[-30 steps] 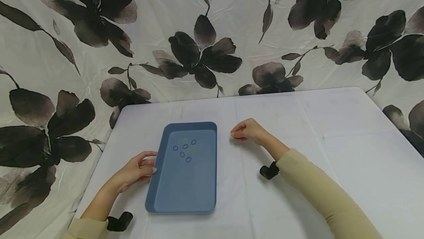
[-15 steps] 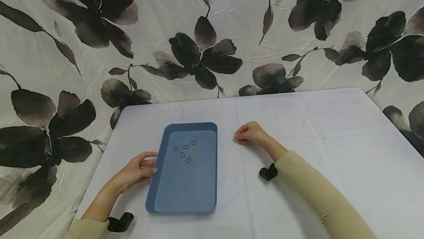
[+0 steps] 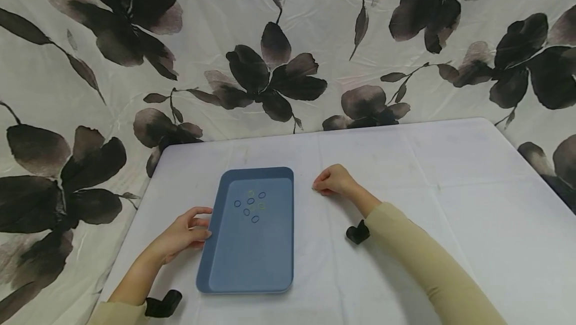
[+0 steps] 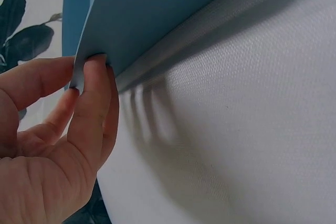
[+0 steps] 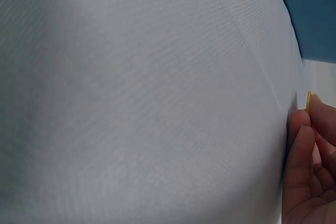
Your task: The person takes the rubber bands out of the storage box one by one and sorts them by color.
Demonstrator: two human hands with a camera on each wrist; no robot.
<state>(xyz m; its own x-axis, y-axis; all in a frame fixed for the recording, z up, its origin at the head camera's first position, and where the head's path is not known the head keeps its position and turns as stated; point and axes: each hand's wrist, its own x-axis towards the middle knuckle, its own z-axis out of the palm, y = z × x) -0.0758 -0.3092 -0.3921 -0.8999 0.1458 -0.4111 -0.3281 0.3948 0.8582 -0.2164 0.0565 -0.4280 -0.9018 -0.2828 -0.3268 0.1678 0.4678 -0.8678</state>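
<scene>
A blue rectangular tray (image 3: pixel 252 260) lies on the white-covered table. Its left rim sits between the thumb and fingers of my left hand (image 3: pixel 182 235); the left wrist view shows this grip on the tray wall (image 4: pixel 121 30) closely. Several thin dark blue rubber bands (image 3: pixel 253 201) and a few yellow rubber bands (image 3: pixel 262 206) are spread over the tray's far half. Just right of the tray, low over the cloth, my right hand (image 3: pixel 336 180) pinches a small yellow rubber band (image 5: pixel 308 100) between thumb and fingertips. Most of that band is hidden by the fingers.
White cloth (image 3: pixel 432 215) covers the table, whose back edge meets a floral curtain (image 3: pixel 288 45). A black wrist mount (image 3: pixel 163 304) sits at the left wrist and another black mount (image 3: pixel 358 232) at the right.
My right hand shifted slightly right, then back left toward the tray, fingertips still together. The left hand and the tray keep their places; the head view has tilted a little.
</scene>
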